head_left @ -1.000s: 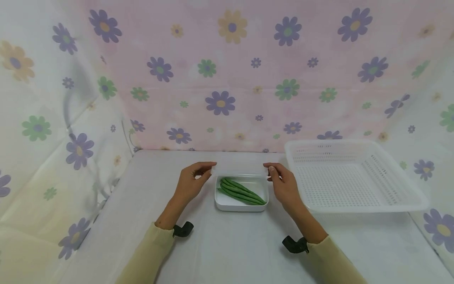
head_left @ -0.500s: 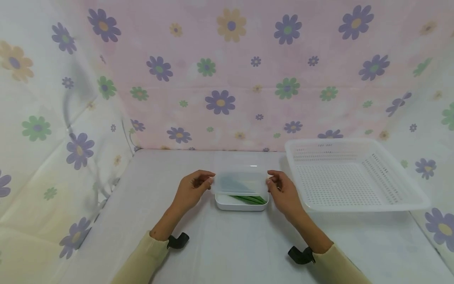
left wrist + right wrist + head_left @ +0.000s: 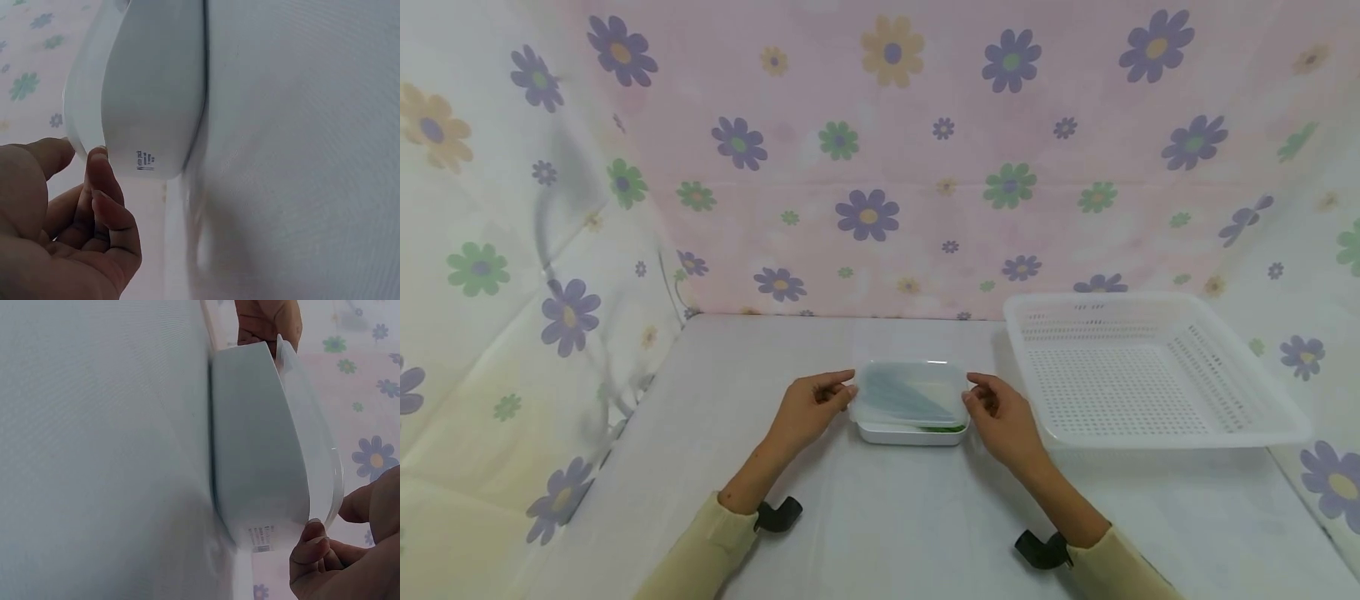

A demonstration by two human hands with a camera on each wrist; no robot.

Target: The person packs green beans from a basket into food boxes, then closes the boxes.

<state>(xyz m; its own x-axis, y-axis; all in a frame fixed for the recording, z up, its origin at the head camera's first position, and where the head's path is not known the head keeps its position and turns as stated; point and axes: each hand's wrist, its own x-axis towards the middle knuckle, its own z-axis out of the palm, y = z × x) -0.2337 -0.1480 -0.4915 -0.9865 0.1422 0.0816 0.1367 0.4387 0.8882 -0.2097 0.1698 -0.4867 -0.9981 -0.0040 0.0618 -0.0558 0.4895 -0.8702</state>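
A white rectangular food container (image 3: 910, 437) stands on the table with green beans (image 3: 946, 429) inside, only a sliver of them uncovered at the front right. Over it lies a translucent lid (image 3: 913, 392), slightly tilted, with a gap under its front edge. My left hand (image 3: 808, 412) pinches the lid's left side between thumb and fingers. At the opposite side my right hand (image 3: 1003, 421) pinches the lid the same way. Both wrist views show the container wall (image 3: 153, 94) below the lid (image 3: 319, 437), with fingertips right at the rim.
A large white perforated plastic basket (image 3: 1150, 375) sits at the right of the white-covered table (image 3: 880, 517). Flowered cloth (image 3: 925, 167) hangs behind and at both sides.
The lid has come down and toward me, from behind the container to over it, covering most of the green beans. Both hands moved with it, still pinching its sides.
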